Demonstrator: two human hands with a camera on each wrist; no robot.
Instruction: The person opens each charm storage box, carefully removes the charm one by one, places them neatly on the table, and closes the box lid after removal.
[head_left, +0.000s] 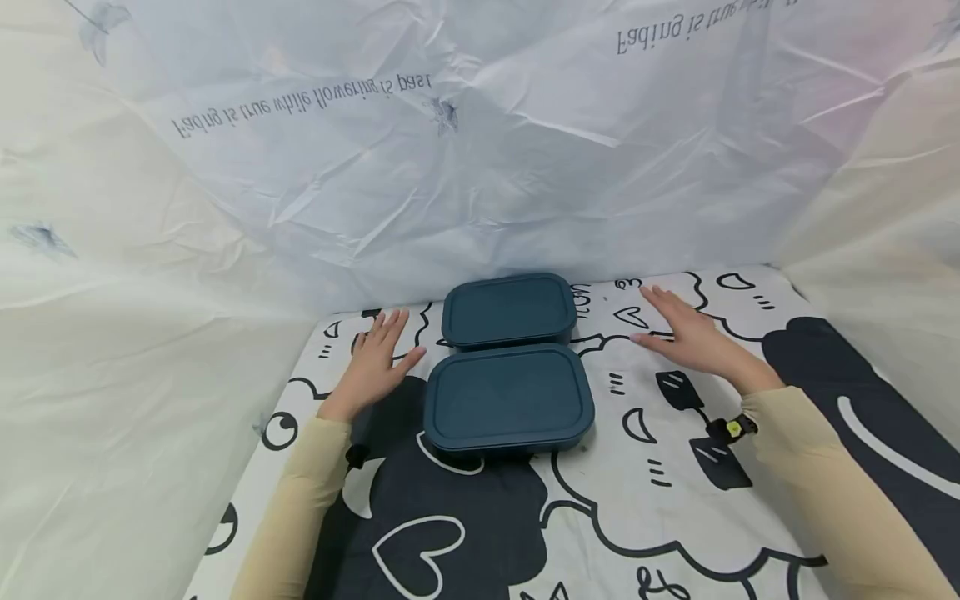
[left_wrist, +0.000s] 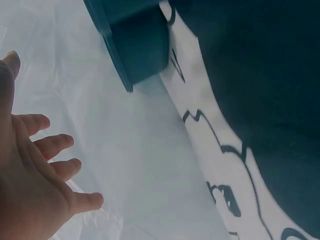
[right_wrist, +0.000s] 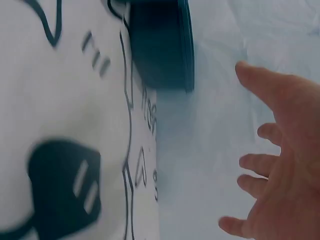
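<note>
Two dark blue rectangular lidded boxes with rounded corners lie in the middle of the head view, the far box (head_left: 510,310) right behind the near box (head_left: 510,398). To their left, my left hand (head_left: 372,367) hovers with fingers spread and holds nothing. My right hand (head_left: 693,335) is held out on the other side, fingers apart, also touching neither box. Each wrist view shows a bare palm, the left hand (left_wrist: 37,175) and the right hand (right_wrist: 285,170), with part of a blue box (left_wrist: 137,45) nearby. The contents of the boxes are hidden.
A black-and-white cartoon-print cloth (head_left: 622,508) covers the surface under the boxes. Crinkled whitish sheeting (head_left: 480,192) with printed lettering rises behind and along both sides. A dark band with a yellow-green spot (head_left: 733,428) sits at the right wrist.
</note>
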